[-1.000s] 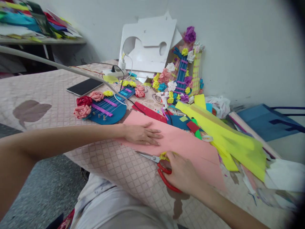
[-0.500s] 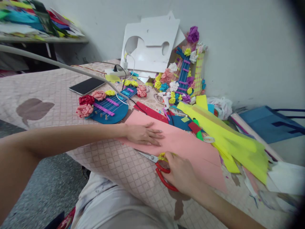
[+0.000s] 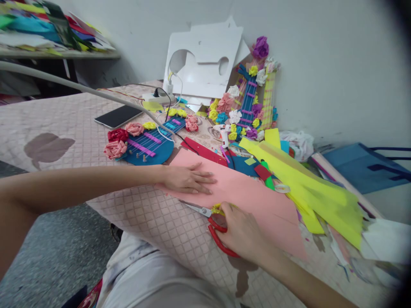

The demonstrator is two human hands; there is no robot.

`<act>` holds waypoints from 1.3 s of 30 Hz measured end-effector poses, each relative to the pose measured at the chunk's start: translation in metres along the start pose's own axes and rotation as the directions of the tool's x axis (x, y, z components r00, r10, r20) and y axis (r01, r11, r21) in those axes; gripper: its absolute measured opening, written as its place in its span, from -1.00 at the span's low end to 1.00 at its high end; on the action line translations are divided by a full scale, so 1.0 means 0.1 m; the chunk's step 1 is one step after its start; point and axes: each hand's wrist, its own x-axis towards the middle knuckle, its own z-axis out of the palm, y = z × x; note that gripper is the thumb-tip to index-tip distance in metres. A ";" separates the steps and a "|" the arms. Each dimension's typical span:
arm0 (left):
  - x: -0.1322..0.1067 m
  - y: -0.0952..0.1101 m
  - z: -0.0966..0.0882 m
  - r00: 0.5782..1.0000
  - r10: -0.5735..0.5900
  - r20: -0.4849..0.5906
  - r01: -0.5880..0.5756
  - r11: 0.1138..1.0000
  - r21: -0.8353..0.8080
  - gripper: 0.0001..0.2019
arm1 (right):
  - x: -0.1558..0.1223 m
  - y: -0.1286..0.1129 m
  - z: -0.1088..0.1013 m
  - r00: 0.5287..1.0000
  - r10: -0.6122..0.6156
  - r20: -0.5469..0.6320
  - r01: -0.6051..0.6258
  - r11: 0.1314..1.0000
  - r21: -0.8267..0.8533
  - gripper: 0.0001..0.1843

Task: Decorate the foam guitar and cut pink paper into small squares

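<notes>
The left hand (image 3: pixel 188 179) lies palm down on the left part of the pink sheet (image 3: pixel 253 192), fingers slightly spread and pointing toward the sheet's right end; I record it as gripping nothing. The right hand (image 3: pixel 242 231), at the sheet's near edge, is curled around the handles of the scissors (image 3: pixel 205 211). I note the sheet's long axis running left to right, its right end slanting toward the wearer. The governing relation, as I judge it: the blades lie roughly along the near edge, pointing to the sheet's left end, with their tips just on the wearer's side of the left hand. The right hand is nearer the handles, the left nearer the tips. Whether paper sits between the blades I cannot tell from here. Beyond the sheet's far edge I find a red piece (image 3: pixel 207 152) and, past that, a glue gun (image 3: pixel 224 134); off its left end, a blue toy guitar (image 3: pixel 164 149); off its right end, yellow sheets (image 3: pixel 308 188).
</notes>
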 end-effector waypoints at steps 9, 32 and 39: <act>-0.01 -0.05 0.05 1.000 0.026 0.004 -0.026 0.999 0.037 -0.55 | 0.04 0.00 0.05 0.999 -0.042 0.004 0.043 0.997 -0.065 -0.79; -0.18 -0.08 0.01 0.998 -0.049 -0.033 0.049 0.999 0.002 -0.54 | 0.15 -0.07 0.10 0.997 -0.065 -0.046 0.063 0.997 -0.040 -0.78; -0.18 -0.06 -0.01 0.998 -0.030 -0.061 0.030 1.000 -0.001 -0.54 | 0.13 -0.08 0.05 0.996 -0.071 -0.054 0.070 0.997 -0.020 -0.80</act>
